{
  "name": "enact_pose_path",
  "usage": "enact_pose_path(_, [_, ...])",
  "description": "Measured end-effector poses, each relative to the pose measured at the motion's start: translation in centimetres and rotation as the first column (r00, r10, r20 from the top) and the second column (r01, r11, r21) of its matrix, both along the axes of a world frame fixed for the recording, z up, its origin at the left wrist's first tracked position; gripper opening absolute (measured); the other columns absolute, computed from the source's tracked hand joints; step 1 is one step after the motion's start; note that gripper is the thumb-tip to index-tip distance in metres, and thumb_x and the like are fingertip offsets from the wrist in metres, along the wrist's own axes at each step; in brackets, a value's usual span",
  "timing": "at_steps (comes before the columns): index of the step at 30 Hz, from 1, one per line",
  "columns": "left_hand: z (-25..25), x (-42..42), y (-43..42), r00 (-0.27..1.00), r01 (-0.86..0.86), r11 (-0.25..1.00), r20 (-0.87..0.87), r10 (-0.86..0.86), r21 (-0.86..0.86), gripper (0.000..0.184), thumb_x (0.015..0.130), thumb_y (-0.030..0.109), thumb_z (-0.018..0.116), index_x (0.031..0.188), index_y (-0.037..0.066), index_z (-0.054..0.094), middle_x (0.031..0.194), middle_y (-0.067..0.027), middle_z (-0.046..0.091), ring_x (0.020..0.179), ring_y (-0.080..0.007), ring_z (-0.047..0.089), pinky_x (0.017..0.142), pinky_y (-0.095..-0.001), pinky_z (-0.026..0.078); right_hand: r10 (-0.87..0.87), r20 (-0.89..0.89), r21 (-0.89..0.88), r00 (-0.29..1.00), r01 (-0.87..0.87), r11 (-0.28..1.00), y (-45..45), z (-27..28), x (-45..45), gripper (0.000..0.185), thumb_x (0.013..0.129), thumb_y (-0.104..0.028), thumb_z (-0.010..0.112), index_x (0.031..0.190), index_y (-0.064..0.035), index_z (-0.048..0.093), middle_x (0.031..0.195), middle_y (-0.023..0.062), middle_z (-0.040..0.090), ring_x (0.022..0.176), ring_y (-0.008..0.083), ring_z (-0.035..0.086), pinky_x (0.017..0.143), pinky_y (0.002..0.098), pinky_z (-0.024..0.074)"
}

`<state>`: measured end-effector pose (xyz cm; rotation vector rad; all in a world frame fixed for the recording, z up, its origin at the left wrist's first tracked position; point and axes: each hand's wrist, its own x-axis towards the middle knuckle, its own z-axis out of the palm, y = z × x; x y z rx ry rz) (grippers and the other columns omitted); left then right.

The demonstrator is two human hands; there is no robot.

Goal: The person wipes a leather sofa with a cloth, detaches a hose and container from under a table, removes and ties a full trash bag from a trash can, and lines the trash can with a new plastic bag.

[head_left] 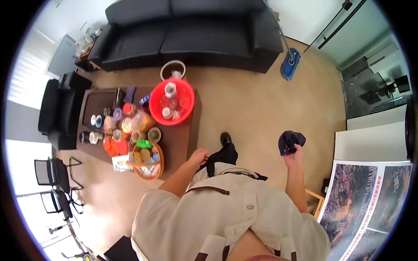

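Observation:
In my right hand (pixel 294 158), held out over the floor, is a dark navy cap (pixel 287 142); the fingers are closed on its near edge. My left hand (pixel 199 157) hangs beside my leg, close to the right edge of the brown coffee table (pixel 177 145). Its fingers are curled in, and nothing shows in them. Closest to it on the table are a woven basket (pixel 161 163) of small items and a red basin (pixel 153 114) with several clear and white containers inside.
Jars, bottles and an orange container (pixel 111 147) crowd the table. A white-rimmed bin (pixel 163 71) stands behind it, before a black sofa (pixel 204 41). A blue mop (pixel 291 65) rests on the floor at the upper right. A printed poster board (pixel 348 195) is at my right.

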<state>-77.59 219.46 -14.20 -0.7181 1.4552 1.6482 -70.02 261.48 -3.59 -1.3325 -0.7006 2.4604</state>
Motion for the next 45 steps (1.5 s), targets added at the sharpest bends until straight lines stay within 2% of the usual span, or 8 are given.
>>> enact_pose_path(4, [0.9,-11.7,4.3,0.989,0.137,0.986,-0.062,-0.131,0.100,0.006,0.084,0.015,0.052,0.083,0.009,0.053,0.068,-0.0018,0.051,0.058,-0.0094,0.048,0.048,-0.0223,0.038,0.012,0.111,-0.027,0.994,-0.009,1.000,2.9,1.0,-11.6,0.028,0.085,-0.027,0.055,0.106,-0.0088,0.053,0.095,0.0099,0.056,0.080,0.0228,0.054,0.071,0.0359,0.0472])
enact_pose_path(15, [2.8,-41.1,15.2,0.721,0.227,0.924,-0.584,-0.372,-0.309,0.019,0.085,0.020,0.057,0.097,0.006,0.058,0.077,-0.0004,0.055,0.069,-0.0085,0.052,0.057,-0.0227,0.043,0.042,-0.024,0.055,0.999,-0.040,0.998,10.2,-0.6,-46.8,0.040,0.083,-0.040,0.062,0.104,-0.0072,0.056,0.097,0.0075,0.057,0.084,0.0208,0.057,0.067,0.0312,0.0502])
enact_pose_path(20, [-3.7,-45.2,11.4,0.890,0.142,0.862,-0.318,-0.326,-0.487,0.028,0.082,0.027,0.058,0.095,0.002,0.060,0.085,-0.0112,0.065,0.081,-0.0213,0.062,0.074,-0.0316,0.048,0.309,-0.420,0.283,0.853,-0.201,0.938,11.0,-2.0,-66.0,0.043,0.093,-0.026,0.050,0.131,-0.0096,0.039,0.129,0.0082,0.047,0.113,0.0229,0.047,0.100,0.0374,0.0363])
enact_pose_path(24, [-3.0,-49.7,8.6,0.983,-0.177,0.963,0.005,0.182,-0.202,0.013,0.082,0.018,0.056,0.088,0.007,0.058,0.065,0.0003,0.050,0.053,-0.0089,0.048,0.043,-0.0239,0.037,0.560,-0.399,0.492,0.726,-0.346,0.799,8.2,1.4,-79.3,0.048,0.096,-0.025,0.042,0.140,-0.0093,0.029,0.144,0.0076,0.031,0.128,0.0261,0.035,0.107,0.0366,0.0269])
enact_pose_path(32, [-7.7,-62.7,5.4,0.905,-0.290,0.879,0.192,0.381,-0.377,0.008,0.082,0.017,0.054,0.087,0.011,0.057,0.065,0.0014,0.049,0.052,-0.0092,0.046,0.044,-0.0252,0.039,0.525,0.543,0.279,0.655,-0.731,0.623,9.7,-14.7,-96.1,0.073,0.088,-0.052,0.048,0.145,-0.0171,0.018,0.150,0.0053,0.017,0.137,0.0280,0.017,0.108,0.0451,0.0164])
enact_pose_path(38, [-22.5,-82.1,-3.6,0.993,0.097,0.622,0.031,-0.117,-0.777,0.061,0.076,0.029,0.064,0.126,-0.002,0.046,0.111,-0.0230,0.059,0.108,-0.0342,0.054,0.092,-0.0381,0.041,0.281,0.862,0.293,0.423,-0.866,0.405,9.4,-27.1,-107.8,0.076,0.088,-0.055,0.042,0.146,-0.0166,0.011,0.150,0.0152,0.011,0.136,0.0341,0.018,0.108,0.0425,0.0208])
enact_pose_path(40, [-23.7,-91.9,-4.4,0.971,0.208,0.520,0.112,-0.210,-0.829,0.078,0.076,0.035,0.065,0.138,0.003,0.029,0.137,-0.0253,0.033,0.125,-0.0401,0.035,0.102,-0.0435,0.031,0.173,0.933,0.254,0.315,-0.919,0.303,10.0,-32.4,-111.2,0.078,0.087,-0.058,0.042,0.146,-0.0181,0.010,0.149,0.0205,0.008,0.137,0.0354,0.015,0.109,0.0436,0.0208])
enact_pose_path(45, [-28.9,-109.5,-0.9,0.983,-0.032,0.304,-0.085,-0.161,-0.952,0.079,0.084,0.050,0.051,0.143,0.007,0.019,0.146,-0.0241,0.016,0.136,-0.0359,0.016,0.108,-0.0516,0.018,0.027,0.951,0.266,0.307,-0.862,0.431,9.4,-39.0,-121.4,0.084,0.080,-0.071,0.039,0.145,-0.0307,0.006,0.150,0.0195,0.000,0.138,0.0375,0.006,0.107,0.0543,0.0166])
